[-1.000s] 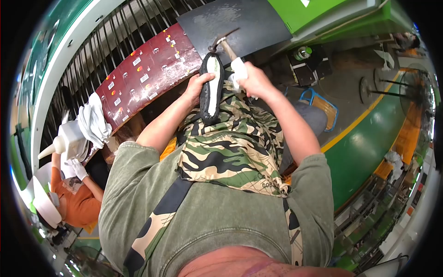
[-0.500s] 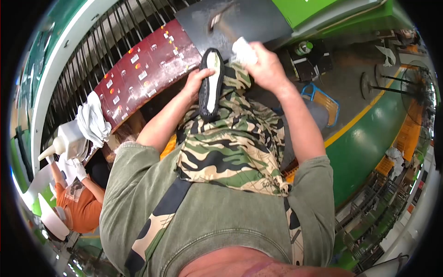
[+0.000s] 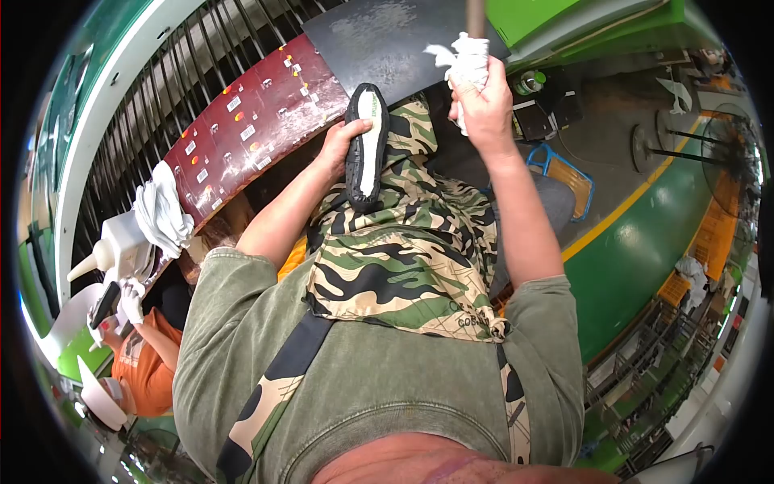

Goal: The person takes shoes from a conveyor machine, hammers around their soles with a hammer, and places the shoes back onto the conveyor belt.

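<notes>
My left hand (image 3: pixel 339 148) grips a black shoe (image 3: pixel 369 173) bottom side up, thumb pressed on the white strip down its middle. The shoe lies lengthwise over the camouflage apron (image 3: pixel 403 274) on my lap. Raised to the right of it, my right hand (image 3: pixel 490 113) is closed around a hammer (image 3: pixel 476 18). White cloth (image 3: pixel 470 60) is wound about the hammer's grip, and its bare handle runs up past the top of the view, so the head is hidden. Hammer and shoe are apart.
Ahead is a bench with a dark grey plate (image 3: pixel 379 40) and a stickered maroon board (image 3: pixel 250 121). White gloves (image 3: pixel 164 211) and a white spouted bottle (image 3: pixel 119 248) sit left. A co-worker in orange (image 3: pixel 149 359) holds a dark shoe. A blue-framed stool (image 3: pixel 571 181) stands right.
The hammer has swung up and right, away from the bench plate, its head leaving the view. My left hand and the shoe stay nearly still. A dark shoe now shows in the co-worker's hands.
</notes>
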